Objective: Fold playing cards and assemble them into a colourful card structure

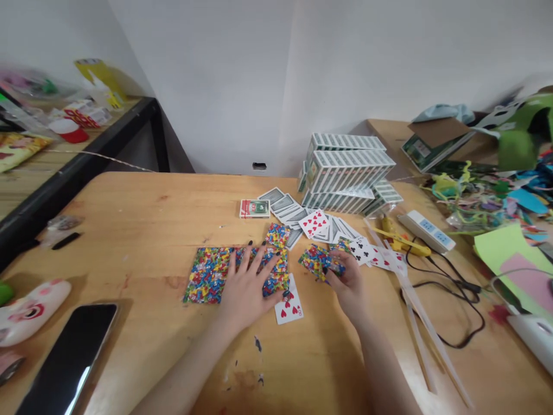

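Fingers spread, my left hand (246, 282) lies flat on a block of brightly patterned pieces (205, 276), which look like paper-covered playing cards side by side. A smaller patterned piece (277, 233) touches the block's upper right edge. Partly under the block's right side is an eight of hearts (291, 308), face up. My right hand (349, 282) pinches a patterned card (317, 260) just above the table, to the right of the block. Near its fingertips lie another patterned piece (341, 244), a club card (362, 251) and several heart cards (384, 259).
Behind are fanned playing cards (285, 207), a card box (254, 208) and stacked card packs (349, 170). At right lie a yellow glue gun (406, 245), glue sticks (425, 314), a power strip (427, 230) and black cable (473, 314). A phone (71, 357) sits at left.
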### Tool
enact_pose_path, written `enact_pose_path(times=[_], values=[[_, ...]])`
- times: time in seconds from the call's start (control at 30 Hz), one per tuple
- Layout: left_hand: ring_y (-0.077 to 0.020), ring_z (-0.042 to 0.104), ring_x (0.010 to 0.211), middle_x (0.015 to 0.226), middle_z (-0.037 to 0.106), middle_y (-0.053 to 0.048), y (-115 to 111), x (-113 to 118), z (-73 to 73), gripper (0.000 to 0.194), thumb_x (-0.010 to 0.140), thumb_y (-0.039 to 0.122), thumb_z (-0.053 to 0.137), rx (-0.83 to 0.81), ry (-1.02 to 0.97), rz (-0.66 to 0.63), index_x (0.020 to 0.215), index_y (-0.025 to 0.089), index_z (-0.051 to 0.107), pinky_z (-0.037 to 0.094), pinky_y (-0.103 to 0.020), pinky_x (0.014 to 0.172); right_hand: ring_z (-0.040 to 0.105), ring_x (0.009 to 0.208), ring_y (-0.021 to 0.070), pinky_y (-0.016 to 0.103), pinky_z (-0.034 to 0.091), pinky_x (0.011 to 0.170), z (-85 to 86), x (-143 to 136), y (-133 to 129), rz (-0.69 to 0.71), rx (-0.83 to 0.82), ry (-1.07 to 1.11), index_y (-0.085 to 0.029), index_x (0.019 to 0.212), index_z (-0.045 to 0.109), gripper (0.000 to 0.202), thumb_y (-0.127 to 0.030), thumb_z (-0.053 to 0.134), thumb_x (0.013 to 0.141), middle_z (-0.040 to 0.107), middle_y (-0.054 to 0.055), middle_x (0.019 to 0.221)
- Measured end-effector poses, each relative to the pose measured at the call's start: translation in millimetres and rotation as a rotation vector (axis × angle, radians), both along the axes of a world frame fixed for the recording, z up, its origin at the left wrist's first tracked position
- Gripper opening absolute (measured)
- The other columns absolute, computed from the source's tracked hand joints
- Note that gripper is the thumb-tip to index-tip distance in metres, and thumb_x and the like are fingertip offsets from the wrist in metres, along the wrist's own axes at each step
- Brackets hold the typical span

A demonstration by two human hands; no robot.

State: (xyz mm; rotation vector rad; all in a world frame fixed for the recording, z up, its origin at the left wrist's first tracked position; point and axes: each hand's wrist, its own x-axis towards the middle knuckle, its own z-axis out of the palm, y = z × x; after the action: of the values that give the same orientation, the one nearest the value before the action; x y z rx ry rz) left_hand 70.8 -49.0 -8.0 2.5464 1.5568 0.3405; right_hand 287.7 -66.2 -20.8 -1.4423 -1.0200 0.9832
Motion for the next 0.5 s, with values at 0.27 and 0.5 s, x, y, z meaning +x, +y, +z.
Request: enact_pose_path(times=[0.27, 0.5], values=[[-0.0339, 0.020, 0.126, 0.137, 0.031, -0.007, 2.3, -4.9, 0.9, 0.074, 0.064, 0.064, 0.050, 0.019, 0.005, -0.045, 0.127, 0.027, 0.038, 0.013, -0.055, 0.100, 0.053, 0.100, 0.0214, 0.040, 0.040, 0.088, -4.9, -13.4, 23.1, 0.128, 0.170, -0.415, -0.024, 0.069, 0.067, 0.022, -0.011, 0.048, 0.065, 0.061, 0.004, 0.104], [-0.0349, 0.016, 0.127, 0.139, 0.026, -0.008, 1.0, -7.6, 1.9, 0.083, 0.059, 0.068, 0.050, -0.013, 0.047, -0.086, 0.129, 0.025, 0.035, 0.006, -0.056, 0.101, 0.050, 0.105, 0.0249, 0.044, 0.039, 0.089, -14.5, -2.1, 17.4, 0.346, 0.225, -0.645, -0.026, 0.091, 0.066, 0.027, -0.030, 0.066, 0.064, 0.059, 0.007, 0.109]])
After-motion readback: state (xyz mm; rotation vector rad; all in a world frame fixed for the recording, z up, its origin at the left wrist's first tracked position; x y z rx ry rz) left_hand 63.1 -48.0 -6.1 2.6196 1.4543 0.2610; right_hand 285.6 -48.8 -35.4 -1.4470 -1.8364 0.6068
